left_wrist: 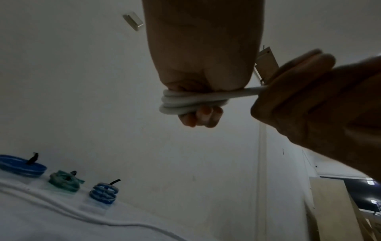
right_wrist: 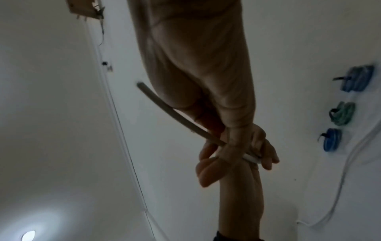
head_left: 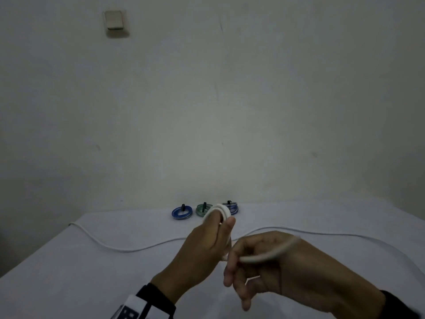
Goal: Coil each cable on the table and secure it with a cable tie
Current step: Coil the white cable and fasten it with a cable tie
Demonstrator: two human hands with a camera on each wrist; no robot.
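While my left hand (head_left: 207, 245) stands raised over the middle of the table (head_left: 69, 284), several turns of the white cable (left_wrist: 191, 101) sit wound around its fingers (left_wrist: 203, 116), which are bunched together inside the loops. My right hand (head_left: 287, 268), just to the right and nearer me, pinches the running length of that cable between thumb and fingers, the strand stretched taut between the two hands. The rest of the cable trails across the cloth behind them, sagging left toward the table's left edge and running off to the right. Along the far edge, close to the wall, three finished coils lie in a row (each with a dark tie sticking up): a blue coil (head_left: 182, 212) on the left, a green coil (head_left: 202, 209) in the middle, a blue-and-white coil (head_left: 232, 207) on the right. Bare white cloth spreads on both sides of my hands and toward the near edge.
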